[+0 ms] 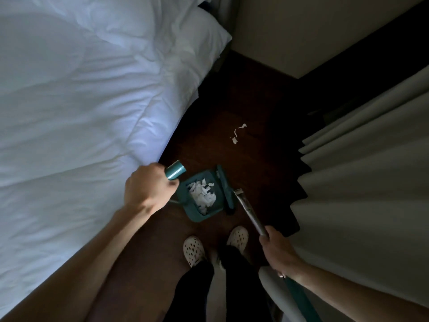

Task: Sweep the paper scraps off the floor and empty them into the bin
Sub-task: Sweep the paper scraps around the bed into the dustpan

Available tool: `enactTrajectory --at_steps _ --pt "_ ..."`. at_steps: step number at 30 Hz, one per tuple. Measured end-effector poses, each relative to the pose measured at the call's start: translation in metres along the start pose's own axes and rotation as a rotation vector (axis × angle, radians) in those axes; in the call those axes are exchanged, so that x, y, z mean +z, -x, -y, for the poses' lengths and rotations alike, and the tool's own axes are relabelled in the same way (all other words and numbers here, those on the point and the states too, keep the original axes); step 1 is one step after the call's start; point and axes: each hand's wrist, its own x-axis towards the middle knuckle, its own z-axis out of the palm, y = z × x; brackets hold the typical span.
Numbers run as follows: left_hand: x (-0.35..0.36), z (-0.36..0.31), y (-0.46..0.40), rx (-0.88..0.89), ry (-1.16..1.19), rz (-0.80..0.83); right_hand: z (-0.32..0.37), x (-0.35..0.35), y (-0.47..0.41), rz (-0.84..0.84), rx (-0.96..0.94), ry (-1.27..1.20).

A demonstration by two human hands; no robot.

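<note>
A teal dustpan stands on the dark wooden floor just ahead of my feet, with a heap of white paper scraps inside it. My left hand grips the top of the dustpan's upright teal handle. My right hand holds the broom's metal pole, and the teal broom head rests at the dustpan's open mouth. A few loose paper scraps lie on the floor farther ahead. No bin is in view.
A bed with a white duvet fills the left side. Pale curtains hang on the right. A light wall corner closes the far end. The dark floor runs as a narrow strip between them. My white clogs stand near the dustpan.
</note>
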Motion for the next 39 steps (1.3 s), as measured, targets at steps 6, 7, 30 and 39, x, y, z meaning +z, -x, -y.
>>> enactTrajectory --at_steps 6,7,30,39 --pt "-0.008 0.027 -0.001 -0.131 0.039 0.007 0.045 -0.042 -0.056 -0.069 0.014 0.124" --pt "-0.007 0.028 -0.003 -0.137 0.04 0.001 0.054 -0.048 -0.067 -0.075 0.027 0.138" --pt "0.005 -0.091 -0.091 -0.161 0.035 -0.034 0.065 -0.133 -0.096 0.134 -0.111 0.154" --pt "0.028 -0.188 -0.163 -0.003 0.05 -0.047 0.092 -0.229 -0.188 -0.1 -0.095 0.187"
